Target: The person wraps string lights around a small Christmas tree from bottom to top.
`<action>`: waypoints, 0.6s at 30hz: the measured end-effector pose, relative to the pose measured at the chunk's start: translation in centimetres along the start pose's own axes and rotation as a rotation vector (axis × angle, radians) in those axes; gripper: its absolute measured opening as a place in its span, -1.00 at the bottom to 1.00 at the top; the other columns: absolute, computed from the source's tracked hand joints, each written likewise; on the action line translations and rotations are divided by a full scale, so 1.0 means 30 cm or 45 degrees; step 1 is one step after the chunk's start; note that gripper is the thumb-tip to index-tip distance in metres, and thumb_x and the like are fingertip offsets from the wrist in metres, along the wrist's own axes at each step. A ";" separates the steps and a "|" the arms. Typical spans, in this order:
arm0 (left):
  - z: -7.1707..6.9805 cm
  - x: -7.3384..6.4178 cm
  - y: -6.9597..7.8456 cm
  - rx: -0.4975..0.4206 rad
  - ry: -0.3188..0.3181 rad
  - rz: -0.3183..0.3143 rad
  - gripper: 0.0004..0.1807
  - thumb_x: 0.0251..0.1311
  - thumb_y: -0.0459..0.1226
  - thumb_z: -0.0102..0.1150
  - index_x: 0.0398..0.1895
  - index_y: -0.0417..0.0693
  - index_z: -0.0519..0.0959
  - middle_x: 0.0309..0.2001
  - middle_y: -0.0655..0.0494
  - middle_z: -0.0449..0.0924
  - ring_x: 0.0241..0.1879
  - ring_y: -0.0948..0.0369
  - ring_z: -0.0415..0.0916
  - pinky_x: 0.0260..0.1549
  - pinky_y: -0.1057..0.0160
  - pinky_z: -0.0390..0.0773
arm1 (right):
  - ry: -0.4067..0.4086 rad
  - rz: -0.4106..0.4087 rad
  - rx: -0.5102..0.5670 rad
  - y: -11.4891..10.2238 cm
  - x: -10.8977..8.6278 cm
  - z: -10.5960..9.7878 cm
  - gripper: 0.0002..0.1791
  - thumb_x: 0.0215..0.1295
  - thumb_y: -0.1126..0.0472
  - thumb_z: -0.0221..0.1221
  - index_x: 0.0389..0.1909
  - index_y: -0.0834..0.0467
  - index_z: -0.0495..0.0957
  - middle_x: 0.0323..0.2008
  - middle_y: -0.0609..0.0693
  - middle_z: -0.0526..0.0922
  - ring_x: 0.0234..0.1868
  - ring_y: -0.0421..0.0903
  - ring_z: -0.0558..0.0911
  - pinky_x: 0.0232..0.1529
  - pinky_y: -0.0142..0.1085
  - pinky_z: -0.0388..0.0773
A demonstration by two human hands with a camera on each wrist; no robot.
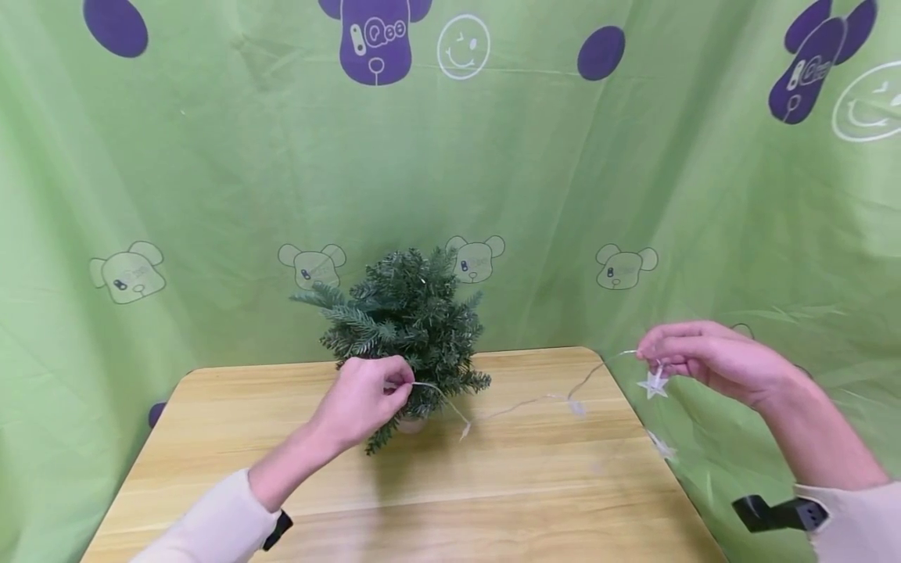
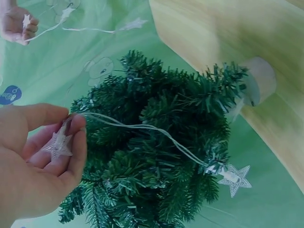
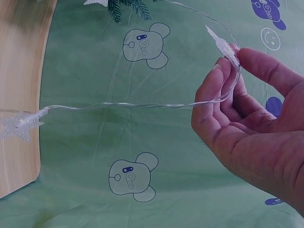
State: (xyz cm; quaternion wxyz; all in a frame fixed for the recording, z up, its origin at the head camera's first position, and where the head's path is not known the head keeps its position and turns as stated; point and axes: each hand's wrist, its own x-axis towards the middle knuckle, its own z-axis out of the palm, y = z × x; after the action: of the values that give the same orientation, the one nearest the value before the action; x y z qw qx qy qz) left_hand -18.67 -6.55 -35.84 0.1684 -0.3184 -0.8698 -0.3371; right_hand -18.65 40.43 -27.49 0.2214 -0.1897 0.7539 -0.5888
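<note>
Pinching the star-light string point(image 1: 577, 407) between closed fingertips, left hand point(image 1: 366, 397) in front of the tree point(image 1: 415, 317), right hand point(image 1: 721, 361) out to the side, you held it spread, presumably to avoid tangles.

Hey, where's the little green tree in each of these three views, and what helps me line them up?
Head: the green tree stands near the middle, at the table's far side.
Left wrist: it fills the centre.
Right wrist: only branch tips, top edge, left of centre.
Shared landmark: the wooden table.
</note>
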 end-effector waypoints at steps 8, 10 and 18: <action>0.051 -0.018 -0.014 0.163 0.160 0.201 -0.90 0.09 -0.48 0.38 -0.35 -0.16 0.73 -0.46 0.07 0.77 -0.65 0.38 0.54 -0.52 0.55 0.58 | -0.017 -0.009 0.006 0.002 0.001 0.002 -0.64 0.52 0.48 -0.13 0.00 0.25 0.65 -0.15 0.00 0.74 -0.17 -0.13 0.74 -0.05 -0.31 0.70; 0.063 -0.020 -0.015 0.183 0.185 0.219 -0.88 0.07 -0.48 0.40 -0.34 -0.15 0.74 -0.47 0.09 0.76 -0.69 0.42 0.44 -0.58 0.57 0.50 | -0.021 -0.007 0.004 0.004 0.002 0.003 -0.64 0.52 0.48 -0.13 0.00 0.25 0.65 -0.15 0.00 0.74 -0.17 -0.13 0.74 -0.05 -0.31 0.70; 0.102 -0.034 -0.032 0.196 0.276 0.240 -0.85 0.03 -0.48 0.45 -0.32 -0.14 0.75 -0.43 0.05 0.78 -0.67 0.39 0.48 -0.55 0.45 0.56 | -0.007 0.000 -0.023 0.013 0.005 0.006 -0.66 0.52 0.47 -0.11 0.00 0.25 0.64 -0.15 0.00 0.73 -0.17 -0.13 0.73 -0.05 -0.32 0.70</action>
State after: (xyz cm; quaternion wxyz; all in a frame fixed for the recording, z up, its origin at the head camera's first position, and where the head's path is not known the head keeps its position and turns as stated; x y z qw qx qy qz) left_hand -18.79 -5.43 -39.00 0.3161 -0.3467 -0.8360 -0.2845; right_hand -18.70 40.30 -27.92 0.2219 -0.1933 0.7586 -0.5813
